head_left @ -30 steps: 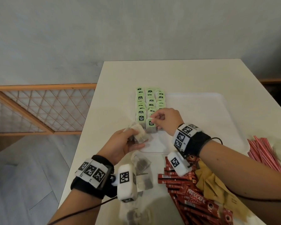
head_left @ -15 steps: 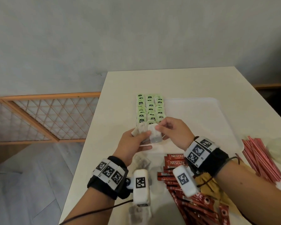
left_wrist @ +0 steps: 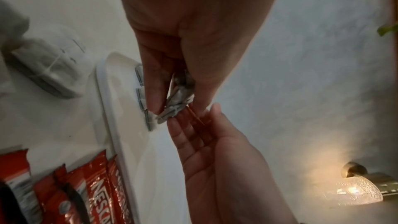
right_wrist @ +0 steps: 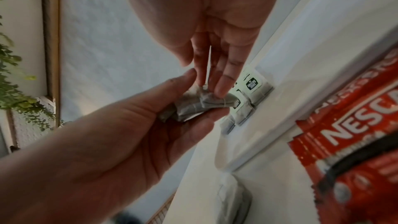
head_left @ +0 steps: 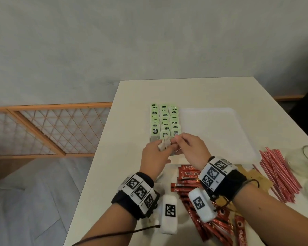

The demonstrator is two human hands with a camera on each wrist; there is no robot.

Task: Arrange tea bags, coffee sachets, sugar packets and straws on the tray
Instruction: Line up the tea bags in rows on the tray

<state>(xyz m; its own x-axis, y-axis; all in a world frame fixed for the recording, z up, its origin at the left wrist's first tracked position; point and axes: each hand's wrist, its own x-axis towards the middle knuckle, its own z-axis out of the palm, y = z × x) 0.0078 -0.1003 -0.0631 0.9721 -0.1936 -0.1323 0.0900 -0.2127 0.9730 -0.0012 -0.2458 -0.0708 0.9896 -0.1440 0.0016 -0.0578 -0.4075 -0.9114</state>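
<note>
White table (head_left: 137, 96): left hand (head_left: 154, 158) grips crumpled tea bags (head_left: 164, 145), half hidden; right hand (head_left: 192, 148) pinches them.

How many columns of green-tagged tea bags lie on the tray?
3, side by side at the left end of the tray: left column, middle column, right column. The left hand and right hand may hide their near ends.

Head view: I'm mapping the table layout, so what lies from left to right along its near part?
Left hand → right hand → coffee sachets → brown sugar packets → red straws → glass jar.
</note>
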